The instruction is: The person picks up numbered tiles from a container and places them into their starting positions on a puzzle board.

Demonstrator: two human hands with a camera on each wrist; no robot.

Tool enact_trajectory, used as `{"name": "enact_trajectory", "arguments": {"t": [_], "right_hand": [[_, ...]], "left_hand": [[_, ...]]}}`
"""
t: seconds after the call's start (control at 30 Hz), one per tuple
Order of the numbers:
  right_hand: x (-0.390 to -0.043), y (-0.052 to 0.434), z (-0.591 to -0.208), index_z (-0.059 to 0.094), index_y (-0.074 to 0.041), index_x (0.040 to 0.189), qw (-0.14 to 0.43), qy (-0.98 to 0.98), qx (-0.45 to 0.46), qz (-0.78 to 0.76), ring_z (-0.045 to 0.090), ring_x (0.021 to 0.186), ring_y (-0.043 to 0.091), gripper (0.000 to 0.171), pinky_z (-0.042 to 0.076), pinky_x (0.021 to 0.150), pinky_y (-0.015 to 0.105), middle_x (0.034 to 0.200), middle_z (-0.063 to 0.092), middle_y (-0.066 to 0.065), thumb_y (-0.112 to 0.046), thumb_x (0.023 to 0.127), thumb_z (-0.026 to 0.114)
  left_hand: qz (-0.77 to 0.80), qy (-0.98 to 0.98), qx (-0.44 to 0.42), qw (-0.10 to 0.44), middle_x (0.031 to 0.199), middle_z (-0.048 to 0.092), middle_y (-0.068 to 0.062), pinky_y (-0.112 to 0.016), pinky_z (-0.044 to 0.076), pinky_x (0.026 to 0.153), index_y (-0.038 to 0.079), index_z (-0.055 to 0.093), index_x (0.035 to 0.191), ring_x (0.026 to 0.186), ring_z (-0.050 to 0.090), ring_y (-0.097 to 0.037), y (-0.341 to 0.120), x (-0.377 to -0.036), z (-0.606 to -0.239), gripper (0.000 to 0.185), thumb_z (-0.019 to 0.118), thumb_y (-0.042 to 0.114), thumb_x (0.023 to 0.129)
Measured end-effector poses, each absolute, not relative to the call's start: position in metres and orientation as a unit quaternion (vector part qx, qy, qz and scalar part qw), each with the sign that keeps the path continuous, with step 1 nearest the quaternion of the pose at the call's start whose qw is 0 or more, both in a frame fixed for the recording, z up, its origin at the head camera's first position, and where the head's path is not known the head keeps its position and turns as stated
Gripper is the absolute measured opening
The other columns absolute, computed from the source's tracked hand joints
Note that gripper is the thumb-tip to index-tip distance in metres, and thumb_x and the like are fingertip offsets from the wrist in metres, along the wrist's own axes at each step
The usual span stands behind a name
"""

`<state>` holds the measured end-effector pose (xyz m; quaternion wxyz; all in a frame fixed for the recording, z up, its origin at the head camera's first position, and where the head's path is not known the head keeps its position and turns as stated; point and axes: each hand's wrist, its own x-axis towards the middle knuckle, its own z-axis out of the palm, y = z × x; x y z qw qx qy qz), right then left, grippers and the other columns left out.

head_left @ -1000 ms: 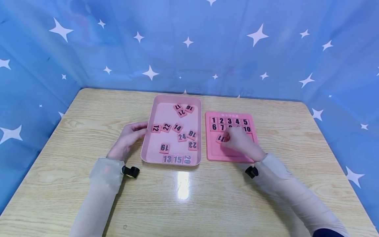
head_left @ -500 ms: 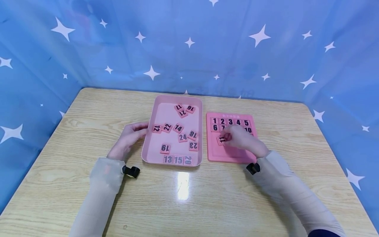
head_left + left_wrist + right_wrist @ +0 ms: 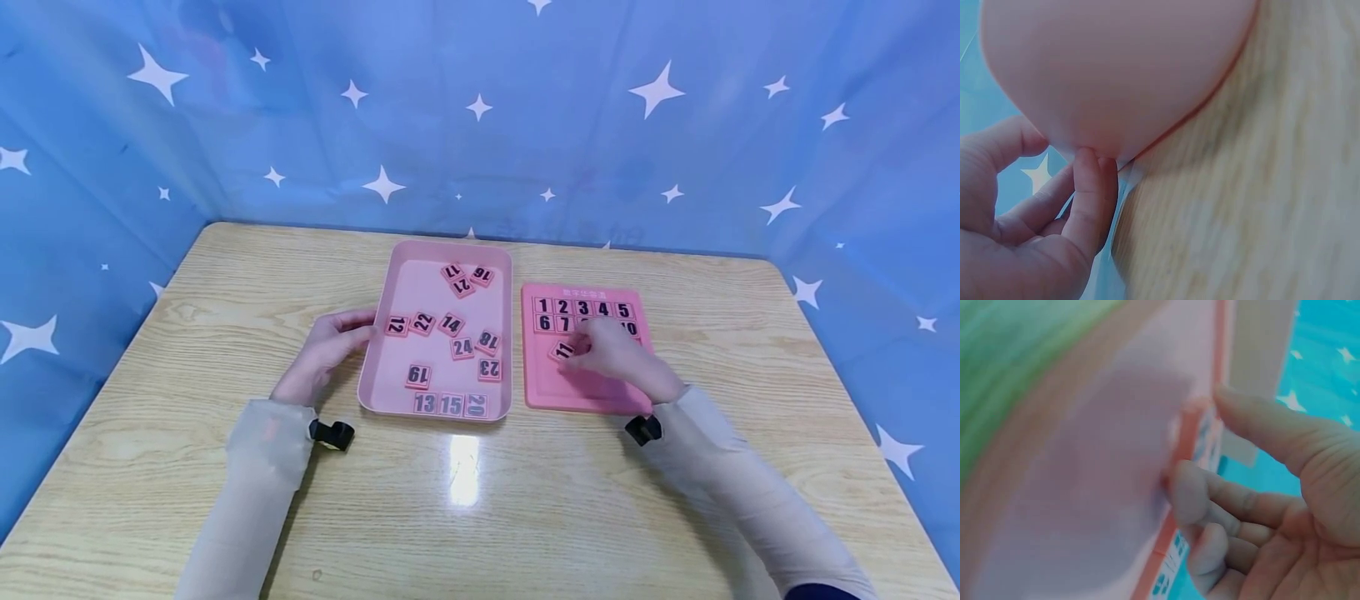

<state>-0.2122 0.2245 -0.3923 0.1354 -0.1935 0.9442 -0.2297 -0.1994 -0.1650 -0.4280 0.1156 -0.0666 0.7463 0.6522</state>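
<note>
In the head view, my right hand (image 3: 611,354) is over the pink number-puzzle board (image 3: 543,385), pinching a number tile marked 11 (image 3: 562,351). That tile sits tilted below the second row, in the board's recess. The right wrist view has thumb and forefinger at the tile's (image 3: 1188,434) edges. Tiles 1 to 5 (image 3: 582,307) form the top row; the second row starts 6, 7 and ends in 10, partly hidden by the hand. My left hand (image 3: 322,350) rests its fingertips on the outer left wall of the pink tray (image 3: 1122,69), fingers loosely bent.
Loose number tiles, among them 12 (image 3: 397,325), 22 (image 3: 422,322) and 19 (image 3: 418,376), lie scattered in the tray at various angles. Tiles 13, 15 (image 3: 451,404) and 20 line its near edge. A wooden table (image 3: 420,517) carries everything; a blue star-patterned curtain (image 3: 480,150) hangs behind.
The 11 tile has turned in my right fingers, first upside down, then sideways, now slanted with its number nearly upright. My left hand and the tray stay put.
</note>
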Motion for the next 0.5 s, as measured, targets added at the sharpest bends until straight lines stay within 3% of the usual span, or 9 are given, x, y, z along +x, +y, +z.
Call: {"name": "enact_trajectory", "arguments": {"t": [0.2, 0.5], "right_hand": [[-0.212, 0.229, -0.392, 0.068, 0.001, 0.082, 0.149, 0.941, -0.203, -0.227, 0.06, 0.069, 0.019, 0.013, 0.052, 0.065, 0.032, 0.073, 0.065, 0.006, -0.007, 0.075, 0.076], [-0.214, 0.217, -0.393, 0.07, -0.003, 0.077, 0.128, 0.948, -0.202, -0.208, 0.058, 0.067, 0.016, 0.009, 0.05, 0.065, 0.032, 0.072, 0.065, 0.003, -0.01, 0.076, 0.076]], "left_hand": [[0.651, 0.748, -0.068, 0.114, 0.129, 0.052, -0.024, -0.015, 0.047, 0.074, -0.008, 0.05, 0.129, 0.086, 0.055, -0.001, -0.165, -0.2, -0.429, 0.045, 0.06, 0.006, 0.088], [0.658, 0.741, -0.063, 0.113, 0.131, 0.05, -0.025, -0.014, 0.047, 0.077, -0.009, 0.049, 0.129, 0.086, 0.056, 0.001, -0.165, -0.2, -0.43, 0.045, 0.06, 0.006, 0.088]]}}
